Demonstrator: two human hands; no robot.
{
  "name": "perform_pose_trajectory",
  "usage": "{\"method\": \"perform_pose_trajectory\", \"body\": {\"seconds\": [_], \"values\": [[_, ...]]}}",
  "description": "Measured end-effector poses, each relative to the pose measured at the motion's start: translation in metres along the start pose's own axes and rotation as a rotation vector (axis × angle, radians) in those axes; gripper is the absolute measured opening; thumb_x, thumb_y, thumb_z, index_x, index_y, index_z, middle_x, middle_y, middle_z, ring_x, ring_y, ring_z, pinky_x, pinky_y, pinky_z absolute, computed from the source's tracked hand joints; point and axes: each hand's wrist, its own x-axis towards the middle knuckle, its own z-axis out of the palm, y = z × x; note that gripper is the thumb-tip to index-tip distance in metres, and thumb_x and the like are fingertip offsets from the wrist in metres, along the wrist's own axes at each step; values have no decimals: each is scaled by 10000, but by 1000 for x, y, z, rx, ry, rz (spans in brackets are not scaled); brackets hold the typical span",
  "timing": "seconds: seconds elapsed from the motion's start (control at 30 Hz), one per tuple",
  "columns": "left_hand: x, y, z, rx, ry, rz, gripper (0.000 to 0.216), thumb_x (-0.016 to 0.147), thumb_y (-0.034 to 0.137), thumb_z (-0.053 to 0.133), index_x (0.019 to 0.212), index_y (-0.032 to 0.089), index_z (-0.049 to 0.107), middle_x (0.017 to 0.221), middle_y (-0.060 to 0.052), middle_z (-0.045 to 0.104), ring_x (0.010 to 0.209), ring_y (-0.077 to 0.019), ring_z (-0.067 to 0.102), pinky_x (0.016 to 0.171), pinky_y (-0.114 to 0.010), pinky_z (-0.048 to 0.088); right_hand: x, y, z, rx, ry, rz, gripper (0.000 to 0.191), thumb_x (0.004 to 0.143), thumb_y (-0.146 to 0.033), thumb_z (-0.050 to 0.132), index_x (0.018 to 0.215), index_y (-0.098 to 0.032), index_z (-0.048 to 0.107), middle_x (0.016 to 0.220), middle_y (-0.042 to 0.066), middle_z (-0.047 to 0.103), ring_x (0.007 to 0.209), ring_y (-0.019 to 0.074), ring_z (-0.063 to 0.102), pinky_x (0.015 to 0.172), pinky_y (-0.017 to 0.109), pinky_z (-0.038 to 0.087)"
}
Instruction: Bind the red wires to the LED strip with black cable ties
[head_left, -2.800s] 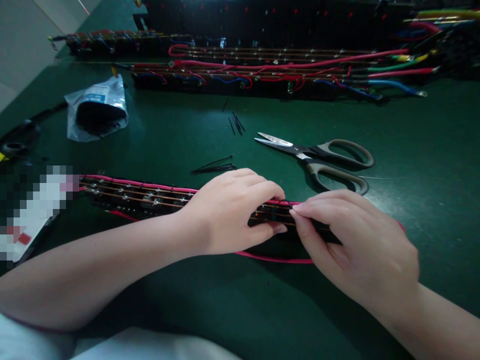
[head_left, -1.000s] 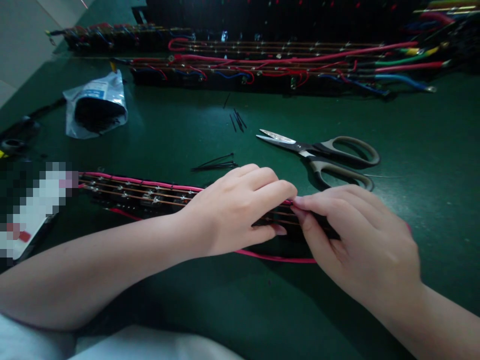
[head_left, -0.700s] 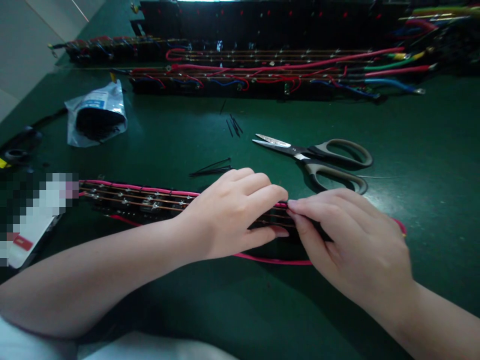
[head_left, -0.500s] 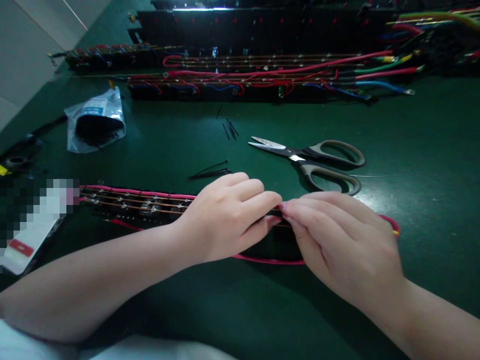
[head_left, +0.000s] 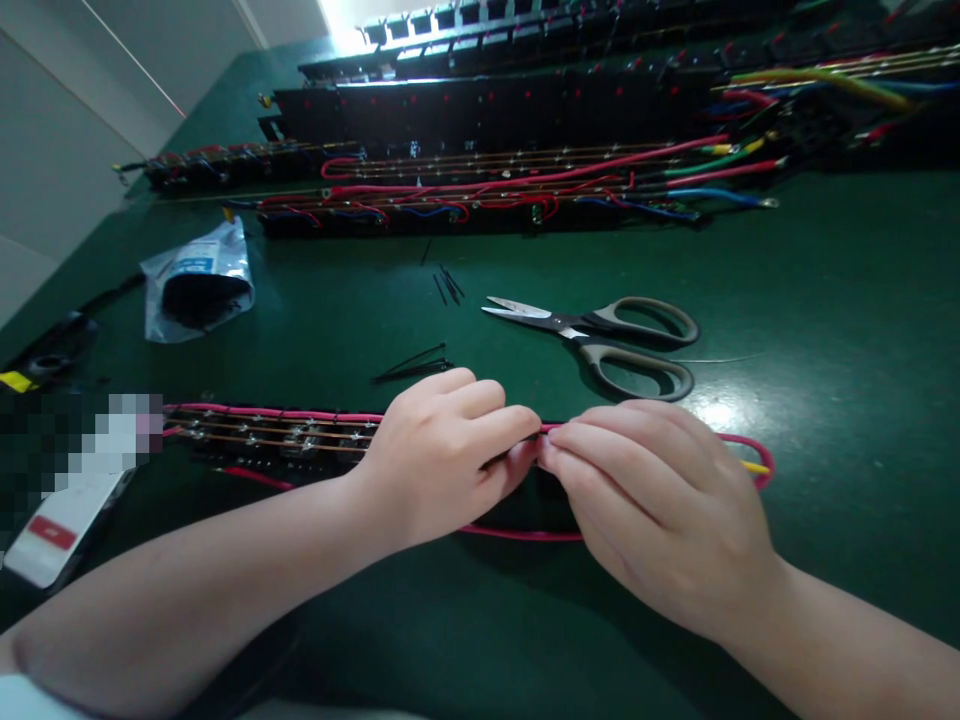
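A long black strip board (head_left: 277, 440) with copper rails and a pink wire along its top lies across the green table (head_left: 840, 330) in front of me. My left hand (head_left: 442, 455) is curled over the strip's middle, fingers closed on it. My right hand (head_left: 660, 510) meets it fingertip to fingertip, pinching something small and dark at the pink wire; what it pinches is hidden. The pink wire loops out at the right (head_left: 754, 465) and under the strip.
Grey-handled scissors (head_left: 600, 335) lie open just beyond my hands. Loose black cable ties (head_left: 416, 365) and cut-off bits (head_left: 448, 285) lie on the table. A silver bag of ties (head_left: 196, 290) sits at left. Several wired strip boards (head_left: 480, 195) line the far side.
My hands closed together over the strip, fingertips now touching, and the left thumb tucked in. The camera tilted up, showing more of the far racks.
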Motion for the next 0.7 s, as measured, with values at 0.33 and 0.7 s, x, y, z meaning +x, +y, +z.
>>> {"method": "perform_pose_trajectory", "body": {"seconds": [0.33, 0.7], "values": [[6, 0, -4, -91, -74, -111, 115, 874, 160, 617, 887, 215, 717, 756, 5, 664, 720, -148, 544, 668, -282, 435, -1, -1, -2, -7, -15, 5, 132, 891, -53, 604, 975, -128, 672, 954, 93, 753, 916, 226, 665, 793, 387, 552], [8, -3, -10, -270, -133, -285, 110, 863, 135, 627, 882, 178, 727, 788, 6, 673, 752, -128, 594, 680, -262, 464, 4, -11, 0, -144, -294, 283, 253, 867, -322, 554, 997, -124, 642, 815, 93, 684, 756, 261, 619, 687, 392, 444]]}}
